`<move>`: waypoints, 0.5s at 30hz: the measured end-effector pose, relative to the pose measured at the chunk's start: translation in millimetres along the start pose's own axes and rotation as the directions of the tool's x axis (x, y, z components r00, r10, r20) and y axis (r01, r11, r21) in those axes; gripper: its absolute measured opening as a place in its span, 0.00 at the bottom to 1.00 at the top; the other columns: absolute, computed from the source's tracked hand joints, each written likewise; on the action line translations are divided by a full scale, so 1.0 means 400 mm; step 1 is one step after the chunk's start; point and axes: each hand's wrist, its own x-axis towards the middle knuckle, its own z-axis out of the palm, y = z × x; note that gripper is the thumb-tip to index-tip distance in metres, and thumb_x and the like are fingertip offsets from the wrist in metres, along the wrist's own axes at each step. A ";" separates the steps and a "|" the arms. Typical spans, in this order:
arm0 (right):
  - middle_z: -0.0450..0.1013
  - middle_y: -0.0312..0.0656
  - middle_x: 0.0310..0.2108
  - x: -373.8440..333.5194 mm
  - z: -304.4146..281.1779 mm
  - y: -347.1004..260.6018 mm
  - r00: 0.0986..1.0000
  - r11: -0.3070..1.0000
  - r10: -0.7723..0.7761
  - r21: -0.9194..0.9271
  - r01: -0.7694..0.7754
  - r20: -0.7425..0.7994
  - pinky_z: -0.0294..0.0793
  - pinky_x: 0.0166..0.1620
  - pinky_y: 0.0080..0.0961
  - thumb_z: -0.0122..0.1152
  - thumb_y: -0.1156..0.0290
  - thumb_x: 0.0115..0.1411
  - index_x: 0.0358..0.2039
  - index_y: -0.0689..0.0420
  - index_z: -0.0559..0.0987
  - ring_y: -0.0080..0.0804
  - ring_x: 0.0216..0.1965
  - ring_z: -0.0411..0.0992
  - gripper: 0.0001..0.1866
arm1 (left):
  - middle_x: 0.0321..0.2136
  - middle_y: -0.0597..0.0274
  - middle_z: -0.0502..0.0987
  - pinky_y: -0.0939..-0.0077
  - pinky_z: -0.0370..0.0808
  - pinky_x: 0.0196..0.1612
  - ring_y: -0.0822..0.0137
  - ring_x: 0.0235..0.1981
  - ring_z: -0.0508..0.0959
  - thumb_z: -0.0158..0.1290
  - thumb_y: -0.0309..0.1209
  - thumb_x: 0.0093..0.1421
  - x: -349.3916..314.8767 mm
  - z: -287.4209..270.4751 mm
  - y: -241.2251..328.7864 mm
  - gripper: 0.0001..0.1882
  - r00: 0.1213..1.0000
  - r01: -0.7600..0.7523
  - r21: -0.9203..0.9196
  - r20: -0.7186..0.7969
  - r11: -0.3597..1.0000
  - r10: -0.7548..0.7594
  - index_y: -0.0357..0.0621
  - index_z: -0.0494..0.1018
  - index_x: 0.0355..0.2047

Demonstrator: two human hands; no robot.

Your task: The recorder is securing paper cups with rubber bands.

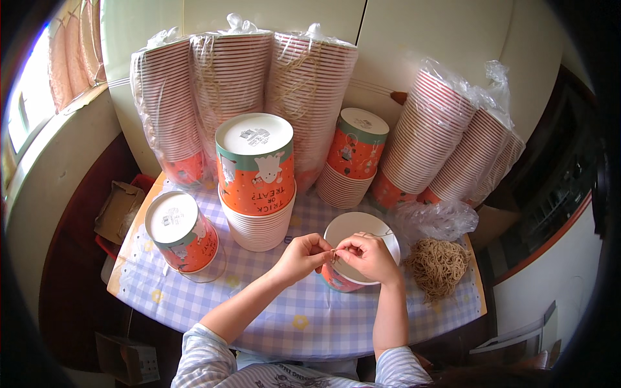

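Head | left fingers, right fingers — pinching cord | bucket — mouth up, axis near upright

Daylight enters from the overexposed window at far left and softly lights the tabletop, glinting on the plastic bags, while fisheye distortion bows the tabletop's front edge, the far right sinks into shadow, and black vignetting rounds off the corners.

Orange bucket (white-lined); checked tablecloth
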 end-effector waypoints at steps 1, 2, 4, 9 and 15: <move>0.69 0.35 0.18 0.000 0.000 0.000 1.000 1.000 -0.002 0.006 0.002 0.000 0.64 0.24 0.17 0.61 0.75 0.48 0.25 0.60 0.77 0.20 0.20 0.65 0.04 | 0.21 0.66 0.73 0.87 0.66 0.21 0.80 0.19 0.69 0.51 0.27 0.55 -0.001 0.001 0.002 0.05 0.999 0.034 -0.073 0.009 0.997 -0.033 0.38 0.68 0.27; 0.69 0.35 0.18 0.001 0.001 0.000 1.000 1.000 -0.005 0.012 0.005 0.000 0.64 0.24 0.17 0.61 0.75 0.48 0.25 0.60 0.77 0.20 0.20 0.64 0.04 | 0.21 0.66 0.73 0.88 0.64 0.20 0.81 0.19 0.68 0.51 0.26 0.55 -0.001 0.001 0.004 0.05 0.998 0.068 -0.145 0.019 0.987 -0.065 0.39 0.68 0.27; 0.69 0.35 0.18 0.002 0.002 -0.002 1.000 1.000 -0.006 0.018 0.006 -0.006 0.64 0.24 0.18 0.60 0.75 0.48 0.25 0.60 0.77 0.20 0.20 0.64 0.04 | 0.21 0.66 0.73 0.88 0.62 0.19 0.82 0.18 0.67 0.52 0.26 0.55 0.000 0.000 0.005 0.05 0.995 0.100 -0.222 0.031 0.970 -0.095 0.39 0.68 0.27; 0.68 0.35 0.18 0.004 0.004 0.002 1.000 1.000 -0.012 -0.005 0.012 0.002 0.64 0.24 0.18 0.60 0.75 0.48 0.25 0.60 0.77 0.20 0.19 0.64 0.04 | 0.21 0.68 0.72 0.89 0.58 0.18 0.83 0.17 0.64 0.52 0.26 0.54 0.002 -0.005 0.000 0.05 0.986 0.165 -0.388 0.079 0.907 -0.146 0.41 0.67 0.26; 0.67 0.36 0.17 0.003 0.004 0.004 1.000 1.000 -0.015 -0.027 0.015 -0.001 0.64 0.23 0.18 0.60 0.76 0.47 0.25 0.60 0.76 0.21 0.19 0.64 0.04 | 0.22 0.67 0.73 0.91 0.56 0.17 0.85 0.18 0.64 0.53 0.25 0.54 0.003 -0.001 -0.007 0.06 0.993 0.114 -0.295 0.063 0.949 -0.100 0.42 0.66 0.26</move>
